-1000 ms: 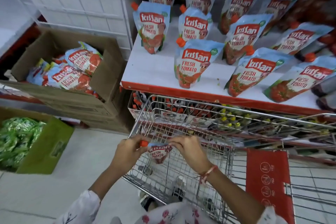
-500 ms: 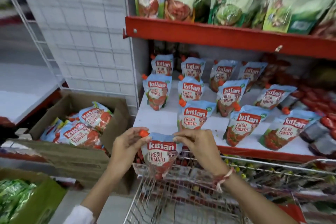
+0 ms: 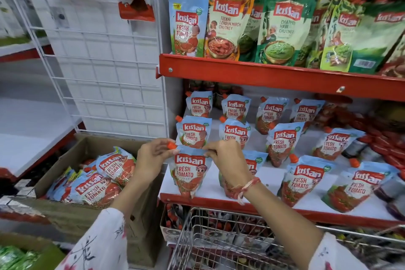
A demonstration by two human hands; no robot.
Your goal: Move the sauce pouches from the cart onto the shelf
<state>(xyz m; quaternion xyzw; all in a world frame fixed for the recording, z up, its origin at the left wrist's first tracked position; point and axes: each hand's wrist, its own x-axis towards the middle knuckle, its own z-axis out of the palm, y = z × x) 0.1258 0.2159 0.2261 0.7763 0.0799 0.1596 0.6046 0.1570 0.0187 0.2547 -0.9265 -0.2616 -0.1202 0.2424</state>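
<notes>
Both hands pinch Kissan Fresh Tomato pouch [image 3: 190, 173] top: left hand [image 3: 151, 158] at cap, right hand [image 3: 228, 160] at corner. Cardboard box [image 3: 65, 160] left of left hand, full of same pouches. Wire cart [image 3: 197, 237] below wrists.

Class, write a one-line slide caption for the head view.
Both hands hold a tomato sauce pouch at the shelf's front edge.

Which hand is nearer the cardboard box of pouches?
Left. The left hand pinches the held pouch by its orange cap, just right of the box. The right hand grips the pouch's other top corner, farther right.
</notes>
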